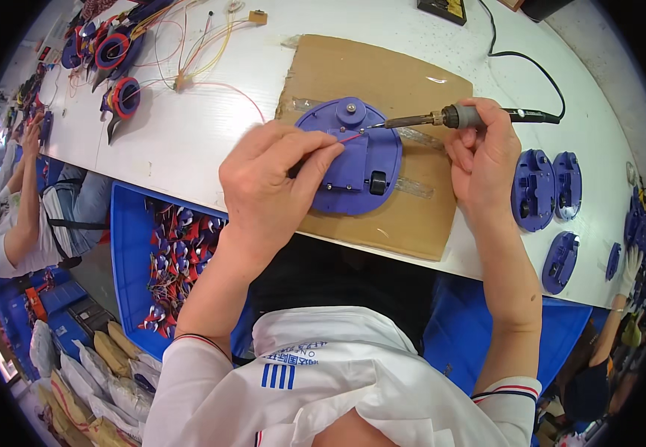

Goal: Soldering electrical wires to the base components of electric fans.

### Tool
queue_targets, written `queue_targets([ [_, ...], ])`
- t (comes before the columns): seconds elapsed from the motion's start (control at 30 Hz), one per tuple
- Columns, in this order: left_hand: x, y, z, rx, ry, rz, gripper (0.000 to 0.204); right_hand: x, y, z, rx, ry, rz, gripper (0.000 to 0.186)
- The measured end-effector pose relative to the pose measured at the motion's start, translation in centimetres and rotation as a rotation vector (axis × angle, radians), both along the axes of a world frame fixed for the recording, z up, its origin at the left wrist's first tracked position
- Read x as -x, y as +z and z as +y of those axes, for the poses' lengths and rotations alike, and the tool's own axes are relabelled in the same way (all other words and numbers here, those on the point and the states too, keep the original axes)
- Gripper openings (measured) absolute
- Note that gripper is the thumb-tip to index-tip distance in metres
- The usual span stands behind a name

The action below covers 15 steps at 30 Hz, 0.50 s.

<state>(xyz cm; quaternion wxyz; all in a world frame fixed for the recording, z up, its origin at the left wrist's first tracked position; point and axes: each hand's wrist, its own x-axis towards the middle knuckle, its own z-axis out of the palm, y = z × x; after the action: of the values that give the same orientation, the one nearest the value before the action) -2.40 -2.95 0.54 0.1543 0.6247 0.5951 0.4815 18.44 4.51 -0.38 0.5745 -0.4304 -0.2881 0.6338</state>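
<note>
A purple oval plastic base (384,160) with a small black wheel (378,182) and several screws lies on a cardboard sheet (330,67). My left hand (271,171) pinches a thin red wire (350,138) over the base's middle. In my right hand (484,149) is a soldering iron (464,115), gripped by its handle. Its tip points left and reaches the base near the end of the red wire; whether tip and wire touch is too small to tell.
Several purple bases (533,190) lie to the right on the white table (189,134). Loose wires (189,74) and purple-red parts (123,97) are at the far left. A blue bin (133,261) of parts stands below the table. The iron's black cord (524,59) runs back. Co-workers sit on both sides.
</note>
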Motion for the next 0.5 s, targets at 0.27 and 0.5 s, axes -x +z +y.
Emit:
queue_targets([
  [0.27, -0.2, 0.1, 0.6, -0.21, 0.007, 0.273, 0.016, 0.2, -0.5, 0.0, -0.046, 0.02, -0.046, 0.023],
  [0.5, -1.1, -1.4, 0.0, -0.277, 0.073, 0.136, 0.018, 0.4, -0.4, 0.0, -0.045, 0.003, -0.054, 0.023],
])
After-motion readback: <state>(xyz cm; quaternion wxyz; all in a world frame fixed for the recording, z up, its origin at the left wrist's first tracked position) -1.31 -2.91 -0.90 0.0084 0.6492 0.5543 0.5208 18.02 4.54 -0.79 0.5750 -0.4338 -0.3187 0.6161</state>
